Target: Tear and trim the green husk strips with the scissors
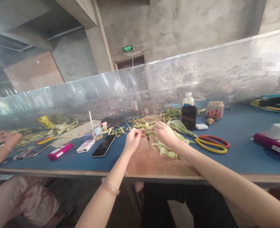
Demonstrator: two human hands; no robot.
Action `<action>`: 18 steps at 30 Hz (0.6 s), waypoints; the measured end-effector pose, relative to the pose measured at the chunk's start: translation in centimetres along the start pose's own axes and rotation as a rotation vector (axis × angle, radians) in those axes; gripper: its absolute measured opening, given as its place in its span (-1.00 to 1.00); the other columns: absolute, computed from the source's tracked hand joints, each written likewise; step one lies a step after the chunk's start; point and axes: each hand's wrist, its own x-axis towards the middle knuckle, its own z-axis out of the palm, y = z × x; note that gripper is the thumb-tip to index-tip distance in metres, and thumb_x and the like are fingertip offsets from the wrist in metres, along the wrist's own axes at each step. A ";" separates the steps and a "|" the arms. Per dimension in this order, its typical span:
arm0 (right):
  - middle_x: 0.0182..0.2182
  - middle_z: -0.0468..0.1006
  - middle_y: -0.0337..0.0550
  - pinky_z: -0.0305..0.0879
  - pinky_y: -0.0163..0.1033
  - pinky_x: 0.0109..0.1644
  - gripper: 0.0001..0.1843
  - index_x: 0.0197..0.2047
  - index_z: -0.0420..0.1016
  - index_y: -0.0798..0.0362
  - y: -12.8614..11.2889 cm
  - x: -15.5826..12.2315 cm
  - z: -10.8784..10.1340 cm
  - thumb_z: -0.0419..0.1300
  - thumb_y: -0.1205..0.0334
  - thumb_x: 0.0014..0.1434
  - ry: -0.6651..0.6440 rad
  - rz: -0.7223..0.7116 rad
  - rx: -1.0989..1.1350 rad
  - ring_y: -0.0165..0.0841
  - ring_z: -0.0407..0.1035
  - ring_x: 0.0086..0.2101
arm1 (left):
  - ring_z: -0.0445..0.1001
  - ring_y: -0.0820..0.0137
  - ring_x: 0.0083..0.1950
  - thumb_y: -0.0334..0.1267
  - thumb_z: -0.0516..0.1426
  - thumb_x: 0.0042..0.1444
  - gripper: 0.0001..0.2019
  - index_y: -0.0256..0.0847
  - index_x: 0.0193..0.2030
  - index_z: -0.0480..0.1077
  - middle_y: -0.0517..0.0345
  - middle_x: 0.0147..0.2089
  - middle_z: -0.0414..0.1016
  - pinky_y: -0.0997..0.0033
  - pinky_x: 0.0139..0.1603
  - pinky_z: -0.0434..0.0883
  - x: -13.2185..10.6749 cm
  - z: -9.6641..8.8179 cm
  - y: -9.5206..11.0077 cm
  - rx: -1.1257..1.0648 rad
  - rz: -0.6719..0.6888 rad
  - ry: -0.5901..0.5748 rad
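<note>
Both hands are held close together over a brown board (142, 161) on the table. With fingers pinched, my left hand (132, 139) grips one end of a thin reddish-brown strand (146, 129). My right hand (165, 134) is closed at the other end of it, fingertips together. Below the strand hangs a small dark green plant piece (149, 141); whether it is tied to the strand I cannot tell. Pale green husk-like leaves (169, 152) lie under and beside my right hand, with more behind. Scissors with a red and a yellow handle (212, 144) rest right of my right hand.
To the left lie a black phone (103, 146), a small white box (86, 146), a purple pack (60, 152) and a cup with a straw (97, 130). A standing phone (188, 117), white bottle (188, 98) and jar (215, 110) are behind right. A co-worker's hands (10, 139) work far left.
</note>
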 end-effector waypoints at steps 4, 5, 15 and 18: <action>-0.40 0.31 -0.03 0.10 -0.23 -0.20 -0.75 -0.36 0.37 0.16 -0.2 0.2 0.0 -0.11 0.47 0.11 0.132 0.018 0.038 -0.28 0.09 -0.32 | 0.40 0.35 -0.16 -0.17 0.01 0.05 -0.83 -0.20 -0.46 0.16 0.05 -0.16 0.39 0.34 -0.13 0.28 0.0 -0.4 0.9 0.061 0.130 0.066; -0.38 0.32 -0.03 0.10 -0.22 -0.19 -0.74 -0.33 0.37 0.16 -0.2 0.3 0.0 -0.13 0.47 0.12 0.142 0.010 0.053 -0.28 0.09 -0.32 | 0.38 0.35 -0.13 -0.18 0.00 0.05 -0.84 -0.19 -0.46 0.16 0.05 -0.16 0.39 0.36 -0.12 0.26 0.0 -0.5 1.1 0.113 0.162 0.077; -0.32 0.39 -0.10 0.14 -0.29 -0.21 -0.78 -0.28 0.39 0.11 1.2 -1.3 1.6 -0.03 0.48 0.09 -0.228 -0.180 0.262 -0.35 0.23 -0.27 | 0.36 0.29 -0.14 -0.26 0.06 -0.02 -0.88 -0.18 -0.53 0.31 0.08 -0.24 0.45 0.34 -0.09 0.22 -1.3 -1.9 0.1 0.543 0.182 -0.245; -0.32 0.41 -0.11 0.15 -0.31 -0.23 -0.78 -0.32 0.40 0.08 0.8 -1.5 1.7 -0.02 0.49 0.08 -0.309 -0.198 0.304 -0.36 0.27 -0.28 | 0.34 0.26 -0.09 -0.22 0.09 -0.04 -0.86 -0.18 -0.55 0.35 0.07 -0.19 0.45 0.33 -0.11 0.22 -1.6 -2.2 0.4 0.524 0.159 -0.327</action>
